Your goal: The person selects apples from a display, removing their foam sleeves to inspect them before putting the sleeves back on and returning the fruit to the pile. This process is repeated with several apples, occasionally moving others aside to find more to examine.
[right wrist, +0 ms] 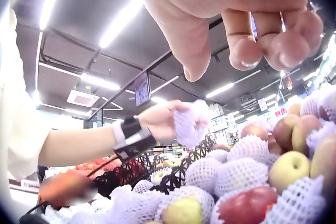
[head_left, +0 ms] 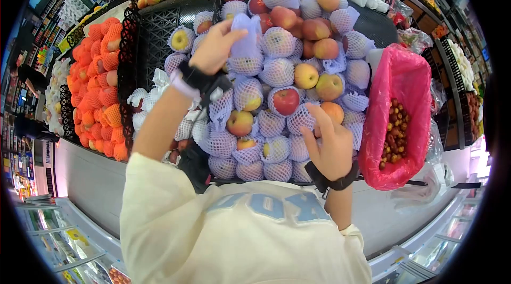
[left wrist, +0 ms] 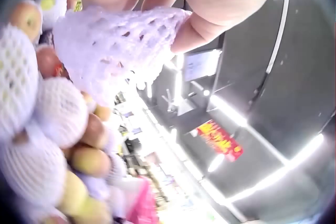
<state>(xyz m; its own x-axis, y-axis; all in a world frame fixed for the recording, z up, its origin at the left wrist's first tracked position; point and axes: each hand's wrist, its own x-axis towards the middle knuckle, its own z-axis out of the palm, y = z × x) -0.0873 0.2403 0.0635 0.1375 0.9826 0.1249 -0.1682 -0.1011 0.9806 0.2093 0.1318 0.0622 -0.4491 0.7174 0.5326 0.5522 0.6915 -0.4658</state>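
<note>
My left hand [head_left: 215, 47] pinches a pale purple foam net sleeve [head_left: 246, 39] at its edge, over the upper part of the apple pile. In the left wrist view the foam net [left wrist: 118, 45] hangs limp and flattened from the fingers, with no fruit visible in it. My right hand [head_left: 332, 143] hovers above the lower right of the pile, fingers loosely bent and holding nothing. Below it lie a netted red apple [head_left: 286, 101] and a bare orange-red apple [head_left: 332, 112]. In the right wrist view several netted apples [right wrist: 241, 174] sit beneath the right hand [right wrist: 231, 19].
Right of the pile stands a bin lined with pink plastic [head_left: 372, 151], holding small brown fruit [head_left: 395, 135]. To the left, a black lattice divider [head_left: 129, 66] separates fruit in orange nets [head_left: 101, 92]. Crumpled white foam nets [head_left: 157, 95] lie beside the apples.
</note>
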